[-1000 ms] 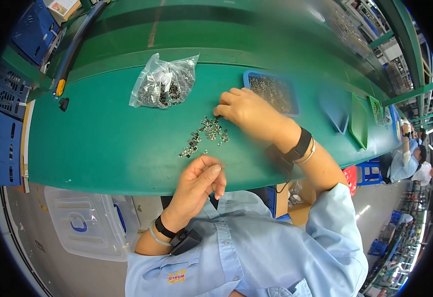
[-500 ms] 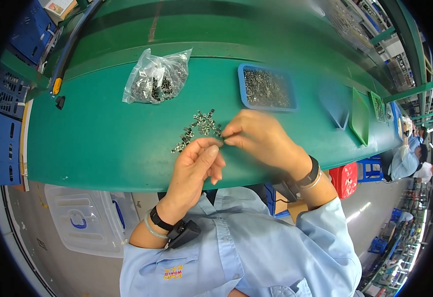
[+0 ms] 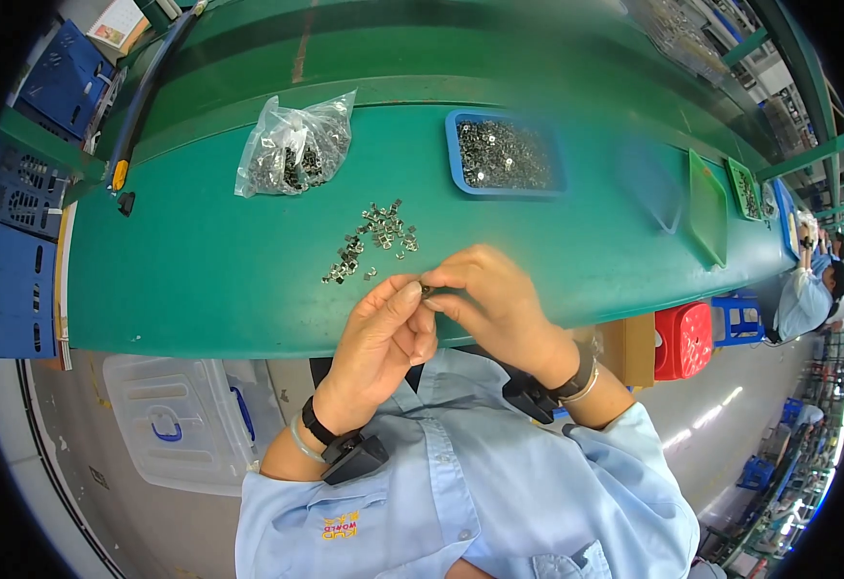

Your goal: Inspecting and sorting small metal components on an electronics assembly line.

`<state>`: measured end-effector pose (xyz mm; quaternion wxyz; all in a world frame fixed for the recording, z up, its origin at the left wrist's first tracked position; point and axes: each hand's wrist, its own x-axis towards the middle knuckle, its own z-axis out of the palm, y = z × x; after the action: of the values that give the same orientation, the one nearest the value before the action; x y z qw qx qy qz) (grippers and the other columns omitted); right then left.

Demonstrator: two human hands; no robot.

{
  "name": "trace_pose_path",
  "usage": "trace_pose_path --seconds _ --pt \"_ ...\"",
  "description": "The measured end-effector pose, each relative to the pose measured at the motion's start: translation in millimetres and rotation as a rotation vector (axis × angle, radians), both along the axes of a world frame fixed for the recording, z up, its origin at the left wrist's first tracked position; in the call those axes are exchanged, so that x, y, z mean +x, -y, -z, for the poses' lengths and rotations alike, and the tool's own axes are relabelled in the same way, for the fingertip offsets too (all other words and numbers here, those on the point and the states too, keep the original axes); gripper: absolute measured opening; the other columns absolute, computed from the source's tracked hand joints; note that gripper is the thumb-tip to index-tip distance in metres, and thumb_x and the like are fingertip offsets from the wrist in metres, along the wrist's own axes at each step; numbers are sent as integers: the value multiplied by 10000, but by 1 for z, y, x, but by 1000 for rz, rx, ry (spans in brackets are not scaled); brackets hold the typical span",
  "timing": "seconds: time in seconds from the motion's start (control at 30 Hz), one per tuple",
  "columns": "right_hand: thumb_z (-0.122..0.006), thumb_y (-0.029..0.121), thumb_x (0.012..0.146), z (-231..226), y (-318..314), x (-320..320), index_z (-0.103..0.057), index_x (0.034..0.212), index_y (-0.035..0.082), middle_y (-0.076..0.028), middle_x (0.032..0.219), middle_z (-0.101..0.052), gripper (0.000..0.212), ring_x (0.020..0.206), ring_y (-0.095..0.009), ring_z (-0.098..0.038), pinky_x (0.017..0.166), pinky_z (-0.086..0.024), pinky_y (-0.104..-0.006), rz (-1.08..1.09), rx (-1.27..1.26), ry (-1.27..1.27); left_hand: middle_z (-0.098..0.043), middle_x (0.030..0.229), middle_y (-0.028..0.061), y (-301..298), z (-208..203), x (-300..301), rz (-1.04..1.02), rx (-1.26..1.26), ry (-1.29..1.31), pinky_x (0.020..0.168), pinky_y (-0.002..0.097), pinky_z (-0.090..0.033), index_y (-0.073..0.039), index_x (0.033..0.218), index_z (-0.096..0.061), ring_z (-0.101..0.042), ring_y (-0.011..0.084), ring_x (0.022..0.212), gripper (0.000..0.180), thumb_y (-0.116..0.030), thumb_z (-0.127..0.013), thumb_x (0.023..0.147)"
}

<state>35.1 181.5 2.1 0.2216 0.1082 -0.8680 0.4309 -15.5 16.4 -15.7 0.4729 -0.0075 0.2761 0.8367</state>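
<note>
"Metal, dark and tiny: where is that part (image 3: 426, 291) being held?"

"Just above the table (image 3: 200, 280), close to its near edge. It is being pinched between the fingertips (image 3: 407, 293) of the left hand (image 3: 375, 333) and those of the right hand (image 3: 501, 304), so each grip is being kept closed on it."

"Which way is its long axis pointing?"

"That cannot be told; most of it is being covered. Neither hand is being favoured as nearer, since it is being touched from both sides. The loose pile (image 3: 381, 229) is lying ahead and to the left of the grip, nearer the left hand."

"And how are things being counted?"

"One part is being held; the pile's pieces are overlapping too much for a number. Beyond the pile, one clear bag (image 3: 287, 154) of parts is resting at left, one filled blue tray (image 3: 513, 193) at right. Farther right, two green trays (image 3: 707, 217) are being carried by the table. One red stool (image 3: 682, 340), one blue stool (image 3: 736, 320) and one lidded clear box (image 3: 185, 425) are standing on the floor (image 3: 692, 468)."
</note>
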Motion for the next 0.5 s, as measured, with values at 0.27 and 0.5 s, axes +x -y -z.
trace_pose_path --seconds 0.27,0.5 --pt "-706 89 750 -3 2 8 -655 948 81 -21 877 -582 205 800 -211 -566 692 -424 -334 62 185 -94 -589 712 29 5 -8 8 -45 -163 -168 463 218 -375 -48 986 -570 -506 99 541 201 -243 -529 966" --pt "-717 74 736 3 7 12 -645 928 78 -28 867 -594 205 775 -212 -574 666 -430 -332 34 86 -127 -587 714 28 10 -8 12 -33 -185 -203 463 212 -380 -49 964 -570 -502 94 543 195 -239 -532 964"
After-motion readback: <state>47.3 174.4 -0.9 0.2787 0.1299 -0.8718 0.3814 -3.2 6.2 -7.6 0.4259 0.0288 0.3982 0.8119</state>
